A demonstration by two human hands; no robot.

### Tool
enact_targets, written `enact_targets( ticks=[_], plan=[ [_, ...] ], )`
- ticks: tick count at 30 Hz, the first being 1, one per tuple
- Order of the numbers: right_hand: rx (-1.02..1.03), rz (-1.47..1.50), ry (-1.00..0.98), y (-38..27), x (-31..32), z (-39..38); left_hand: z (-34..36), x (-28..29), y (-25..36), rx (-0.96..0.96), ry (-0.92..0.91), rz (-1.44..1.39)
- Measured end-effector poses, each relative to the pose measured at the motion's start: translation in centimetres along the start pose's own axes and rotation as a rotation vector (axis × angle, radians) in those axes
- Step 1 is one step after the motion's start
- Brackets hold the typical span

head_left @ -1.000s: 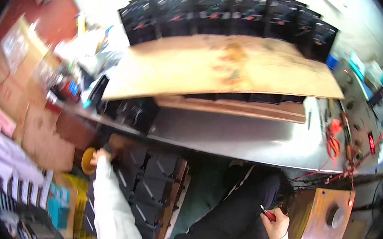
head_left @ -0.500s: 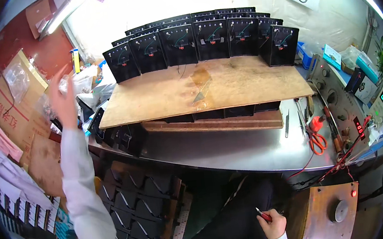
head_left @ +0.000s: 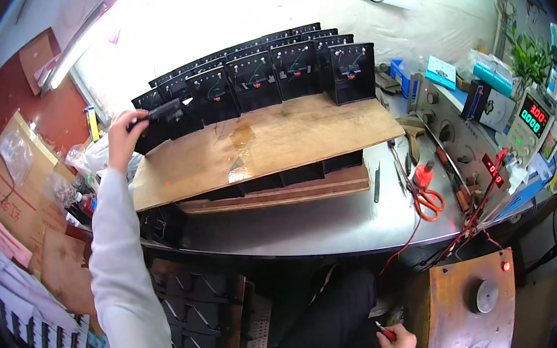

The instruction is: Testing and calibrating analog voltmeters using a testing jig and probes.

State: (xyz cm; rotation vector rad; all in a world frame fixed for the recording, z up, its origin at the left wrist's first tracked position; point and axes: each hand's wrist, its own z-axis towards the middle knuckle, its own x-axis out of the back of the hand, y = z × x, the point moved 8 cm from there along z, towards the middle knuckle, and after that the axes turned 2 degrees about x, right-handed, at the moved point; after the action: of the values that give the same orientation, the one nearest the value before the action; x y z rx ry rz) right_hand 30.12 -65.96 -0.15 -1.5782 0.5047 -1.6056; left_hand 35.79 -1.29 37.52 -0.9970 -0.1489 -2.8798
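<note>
My left hand (head_left: 126,138) reaches to the far left end of a wooden board and grips the edge of a black panel-like box (head_left: 176,119) between thumb and fingers. That box is tilted, unlike the upright ones beside it. Black boxes (head_left: 252,79) stand in rows on the board, with small red parts and green wires on their faces. Low by my lap, my right hand (head_left: 397,346) is closed around a slim red-handled tool (head_left: 385,331) with a pointed metal tip; its exact kind is unclear.
The wooden board (head_left: 307,127) lies raised above a metal table (head_left: 271,232). Red-handled scissors (head_left: 431,205), a red bottle (head_left: 423,175) and tweezers (head_left: 377,183) lie on the right. A lit power supply (head_left: 530,124) stands farther right. More black boxes (head_left: 201,315) fill a rack below.
My left hand has moved from the air at the left onto the black box at the row's left end, which now tilts. My view has turned right; my right hand keeps the tool.
</note>
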Motion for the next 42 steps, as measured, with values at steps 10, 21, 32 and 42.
enact_targets(
  ticks=[10, 21, 32, 42],
  plan=[
    [0.078, 0.039, 0.048, -3.9, -1.6, 6.5, -7.6, -1.5, 19.8, -0.257, 0.119, 0.087],
    [0.095, 0.044, 0.022, -5.4, -1.5, 2.8, -6.5, -5.3, 7.5, 0.404, -0.098, -0.604],
    [0.015, 0.018, 0.019, -5.8, -2.1, 5.3, -16.7, -4.3, 25.3, 0.019, -0.007, -0.697],
    [0.305, 0.155, 0.088, -16.9, -2.9, 10.9, -20.5, -17.1, 28.0, 0.174, -0.465, -1.060]
  ],
)
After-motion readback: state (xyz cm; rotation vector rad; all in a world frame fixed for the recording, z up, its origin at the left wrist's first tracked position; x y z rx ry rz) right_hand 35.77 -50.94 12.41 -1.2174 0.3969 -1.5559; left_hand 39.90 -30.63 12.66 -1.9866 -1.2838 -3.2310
